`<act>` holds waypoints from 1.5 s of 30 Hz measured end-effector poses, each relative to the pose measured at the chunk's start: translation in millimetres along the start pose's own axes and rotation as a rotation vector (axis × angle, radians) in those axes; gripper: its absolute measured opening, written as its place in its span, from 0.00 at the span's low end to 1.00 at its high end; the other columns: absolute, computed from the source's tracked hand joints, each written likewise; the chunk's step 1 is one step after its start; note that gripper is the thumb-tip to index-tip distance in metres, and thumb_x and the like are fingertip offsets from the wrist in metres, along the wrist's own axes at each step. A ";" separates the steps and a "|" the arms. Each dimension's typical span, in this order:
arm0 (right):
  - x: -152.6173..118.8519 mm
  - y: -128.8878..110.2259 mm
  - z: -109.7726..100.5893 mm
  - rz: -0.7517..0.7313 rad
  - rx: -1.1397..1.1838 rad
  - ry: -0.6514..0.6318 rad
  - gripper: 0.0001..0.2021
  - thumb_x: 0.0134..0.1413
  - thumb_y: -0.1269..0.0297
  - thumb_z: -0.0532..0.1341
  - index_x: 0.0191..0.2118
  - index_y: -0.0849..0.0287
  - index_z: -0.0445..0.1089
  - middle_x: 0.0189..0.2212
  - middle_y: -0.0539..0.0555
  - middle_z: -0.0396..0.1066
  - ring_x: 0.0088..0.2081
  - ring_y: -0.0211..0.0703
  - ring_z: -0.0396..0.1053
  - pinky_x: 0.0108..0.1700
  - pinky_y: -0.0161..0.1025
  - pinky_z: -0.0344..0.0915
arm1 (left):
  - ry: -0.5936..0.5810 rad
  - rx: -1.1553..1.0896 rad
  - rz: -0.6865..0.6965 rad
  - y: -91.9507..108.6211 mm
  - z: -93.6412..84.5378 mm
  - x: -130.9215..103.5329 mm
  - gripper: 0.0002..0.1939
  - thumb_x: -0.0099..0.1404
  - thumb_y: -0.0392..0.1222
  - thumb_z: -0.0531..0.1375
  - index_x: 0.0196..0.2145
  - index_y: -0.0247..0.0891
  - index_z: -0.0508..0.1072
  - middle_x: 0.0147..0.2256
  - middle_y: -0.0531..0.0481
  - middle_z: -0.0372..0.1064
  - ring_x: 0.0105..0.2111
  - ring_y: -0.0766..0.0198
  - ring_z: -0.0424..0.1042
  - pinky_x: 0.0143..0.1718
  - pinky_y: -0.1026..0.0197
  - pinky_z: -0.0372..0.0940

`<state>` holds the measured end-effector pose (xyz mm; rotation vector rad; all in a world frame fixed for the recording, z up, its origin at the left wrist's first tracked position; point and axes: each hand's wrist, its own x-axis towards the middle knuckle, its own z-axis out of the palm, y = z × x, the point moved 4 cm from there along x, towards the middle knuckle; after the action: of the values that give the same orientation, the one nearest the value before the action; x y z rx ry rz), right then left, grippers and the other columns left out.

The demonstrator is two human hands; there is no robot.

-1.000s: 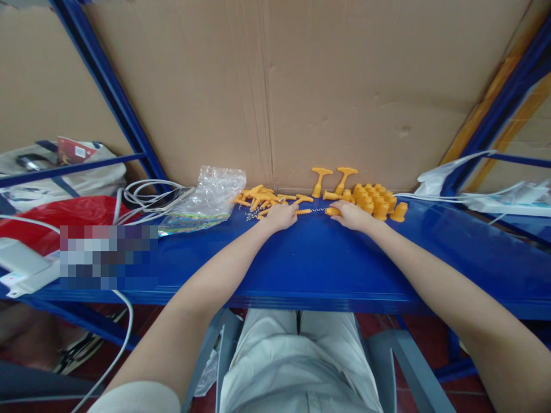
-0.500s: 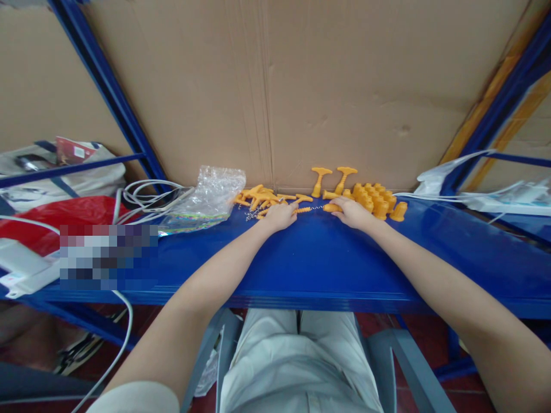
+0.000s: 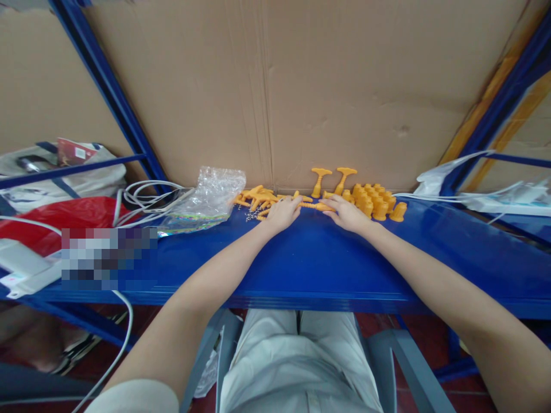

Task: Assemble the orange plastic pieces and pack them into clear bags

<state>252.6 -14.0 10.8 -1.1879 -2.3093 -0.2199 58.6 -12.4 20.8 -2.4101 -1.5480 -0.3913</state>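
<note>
My left hand (image 3: 284, 215) is closed around the handle of a yellow corkscrew (image 3: 308, 205) with a ridged shaft, held level above the table. My right hand (image 3: 346, 214) grips a yellow plastic sleeve (image 3: 325, 207) at the shaft's other end. The metal spiral is hidden, and shaft and sleeve meet between my hands. Left of my left hand lies a pile of yellow corkscrews (image 3: 258, 198) with bare metal spirals. Beyond my right hand, several yellow sleeves (image 3: 375, 199) stand upright in rows. Two corkscrews with sleeves on, one here (image 3: 319, 181), stand upright behind my hands.
A clear plastic bag (image 3: 210, 198) lies left of the pile. White cables (image 3: 148, 186), a red bag (image 3: 81, 215) and a white power strip (image 3: 32, 269) are farther left. Cardboard (image 3: 275, 86) backs the blue table (image 3: 301, 264). A blue frame post (image 3: 107, 86) rises at the left.
My hands have come together at the corkscrew. Its metal spiral, bare between shaft and sleeve before, has gone inside the sleeve.
</note>
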 end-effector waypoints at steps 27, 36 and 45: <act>4.9 23.1 3.8 0.066 0.383 0.054 0.20 0.56 0.66 0.58 0.55 0.59 0.65 0.53 0.64 0.68 0.48 0.52 0.72 0.51 0.54 0.70 | 0.054 -0.021 0.029 -7.2 -0.4 1.2 0.19 0.70 0.42 0.52 0.57 0.40 0.66 0.51 0.41 0.73 0.50 0.54 0.73 0.49 0.57 0.67; 2.4 16.5 -0.7 0.361 0.743 0.006 0.15 0.64 0.52 0.57 0.45 0.60 0.69 0.29 0.55 0.77 0.29 0.44 0.76 0.40 0.44 0.75 | 0.114 -0.056 0.075 -8.7 0.0 1.4 0.17 0.69 0.41 0.54 0.53 0.39 0.69 0.49 0.41 0.73 0.48 0.55 0.75 0.47 0.57 0.68; -3.6 7.0 -3.9 0.596 0.910 -0.138 0.10 0.68 0.61 0.55 0.49 0.59 0.66 0.38 0.58 0.79 0.29 0.39 0.77 0.35 0.35 0.72 | 0.149 -0.053 0.093 -8.9 7.4 4.1 0.17 0.67 0.41 0.55 0.54 0.39 0.69 0.49 0.42 0.74 0.47 0.54 0.75 0.47 0.57 0.68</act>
<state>261.3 -13.8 11.5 -1.2959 -1.6762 1.0295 52.8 -2.7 16.0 -2.4205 -1.3735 -0.5846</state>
